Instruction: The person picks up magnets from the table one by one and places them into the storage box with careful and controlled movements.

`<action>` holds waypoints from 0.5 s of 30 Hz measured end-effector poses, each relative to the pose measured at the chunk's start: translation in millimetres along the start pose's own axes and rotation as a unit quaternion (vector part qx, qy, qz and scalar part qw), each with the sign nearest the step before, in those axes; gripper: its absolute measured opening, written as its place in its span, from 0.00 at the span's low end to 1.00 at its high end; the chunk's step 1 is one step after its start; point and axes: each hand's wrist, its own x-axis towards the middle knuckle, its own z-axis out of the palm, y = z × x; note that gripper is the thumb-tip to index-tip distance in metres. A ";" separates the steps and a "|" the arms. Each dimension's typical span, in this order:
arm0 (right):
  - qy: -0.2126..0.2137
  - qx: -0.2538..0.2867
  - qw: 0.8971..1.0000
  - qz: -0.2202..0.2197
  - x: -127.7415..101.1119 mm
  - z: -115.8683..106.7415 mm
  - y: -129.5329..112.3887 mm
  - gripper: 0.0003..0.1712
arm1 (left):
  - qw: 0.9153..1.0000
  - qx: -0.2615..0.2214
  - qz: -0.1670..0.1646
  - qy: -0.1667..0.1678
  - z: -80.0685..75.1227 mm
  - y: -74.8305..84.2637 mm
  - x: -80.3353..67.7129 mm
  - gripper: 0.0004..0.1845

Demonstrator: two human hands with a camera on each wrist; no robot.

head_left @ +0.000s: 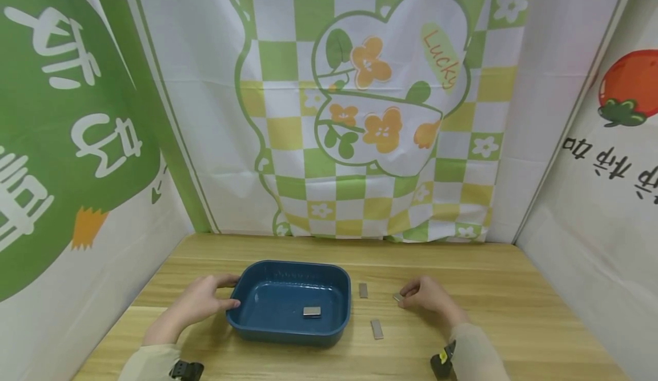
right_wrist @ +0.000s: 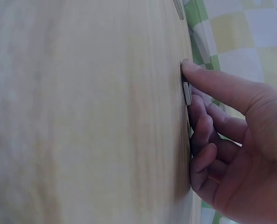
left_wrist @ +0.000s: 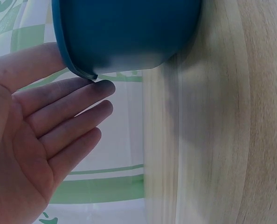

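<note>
A dark blue rectangular container [head_left: 288, 331] stands on the wooden table, with a small silver rectangular metal block [head_left: 311, 312] lying inside it. At its left end, my left hand [head_left: 203, 299] holds the rim, thumb over the edge; in the left wrist view the other fingers [left_wrist: 78, 119] extend loosely outside the wall. To the right of the container, my right hand [head_left: 424, 295] pinches another small metal block [right_wrist: 188, 94] low at the tabletop, between thumb and fingers. Two similar metal blocks lie between container and right hand, one farther back [head_left: 363, 290], one nearer [head_left: 377, 329].
The wooden table [head_left: 514, 312] extends to both sides and in front. A green and yellow checked cloth [head_left: 380, 198] hangs along its back edge. Printed cloths [head_left: 596, 227] close in the left and right sides. A dark device is strapped at each wrist.
</note>
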 end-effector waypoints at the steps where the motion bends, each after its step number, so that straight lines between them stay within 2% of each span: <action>1: 0.002 -0.002 1.000 0.002 0.1 -0.1 -0.1 0.16 | 1.000 -0.001 -0.001 -0.001 0.0 -0.2 0.0 0.29; 6: 0.008 -0.005 1.000 0.008 0.8 -1.0 0.3 0.14 | 1.000 0.003 -0.002 0.000 0.3 -0.5 0.0 0.29; 15: -0.014 0.001 1.000 -0.006 1.6 -4.0 1.2 0.15 | 1.000 0.006 -0.001 0.002 -0.4 0.2 0.3 0.29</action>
